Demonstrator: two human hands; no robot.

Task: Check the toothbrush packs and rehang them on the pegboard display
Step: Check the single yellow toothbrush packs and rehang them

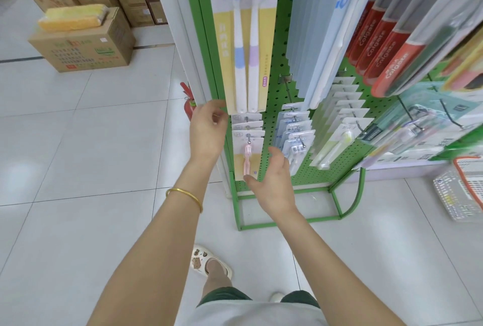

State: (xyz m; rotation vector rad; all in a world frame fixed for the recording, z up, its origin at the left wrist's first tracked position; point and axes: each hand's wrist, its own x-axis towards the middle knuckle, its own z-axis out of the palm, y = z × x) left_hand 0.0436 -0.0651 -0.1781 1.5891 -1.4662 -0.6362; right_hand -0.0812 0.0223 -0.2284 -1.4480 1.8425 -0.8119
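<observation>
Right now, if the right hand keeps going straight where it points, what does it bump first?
Probably the pink toothbrush pack hanging low on the pegboard; the open right hand is right beside it, though depth is unclear.

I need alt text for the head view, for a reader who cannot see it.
Two bare hands reach toward toothbrush packs on a green pegboard. The left hand is beside the bottom of a tall two-brush pack; the right hand, open, is near a small pink-brush pack.

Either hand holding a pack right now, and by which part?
Right hand holds nothing, open beside the pink-brush pack. Left hand has fingers at the two-brush pack, lower left corner; a pinch cannot be told.
</observation>
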